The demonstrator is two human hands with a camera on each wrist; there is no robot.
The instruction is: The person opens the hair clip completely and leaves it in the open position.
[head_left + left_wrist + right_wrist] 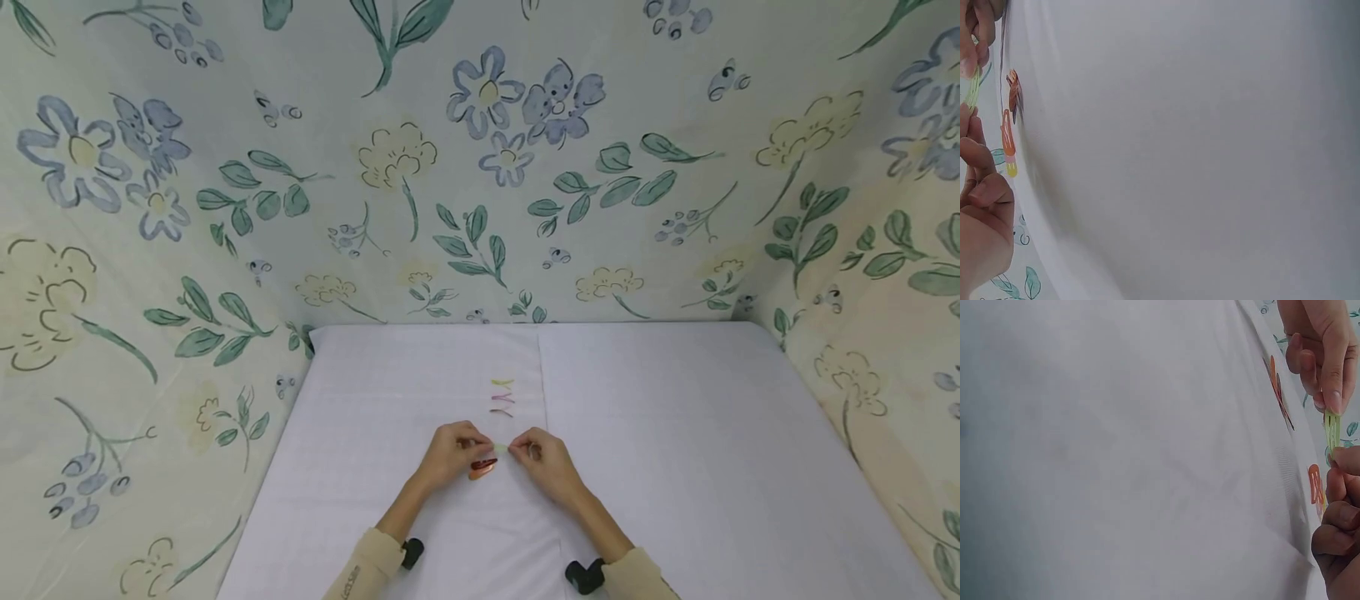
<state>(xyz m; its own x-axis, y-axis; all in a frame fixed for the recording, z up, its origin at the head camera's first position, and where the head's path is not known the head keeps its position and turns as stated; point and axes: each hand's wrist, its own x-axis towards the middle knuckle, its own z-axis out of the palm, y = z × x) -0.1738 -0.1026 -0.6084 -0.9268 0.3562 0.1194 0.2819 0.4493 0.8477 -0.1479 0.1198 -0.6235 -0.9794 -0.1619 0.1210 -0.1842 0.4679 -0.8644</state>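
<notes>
A pale green snap hair clip [501,448] is stretched between my two hands, just above the white cloth. My left hand [452,452] pinches one end of it with thumb and finger. The opposite end is pinched by my right hand [546,460]. Both wrist views show the green clip [972,90] from the side, the fingertips covering its ends. Close under my left hand lie a dark red hair clip [486,463] and an orange one [481,473], side by side. Their far ends are partly hidden.
Beyond my hands, a yellow clip [502,383], a pink clip [502,398] and a brownish clip [501,412] lie in a column, their arms spread. White cloth [675,433] covers the table. Flower-patterned curtains [480,250] stand at its back and sides.
</notes>
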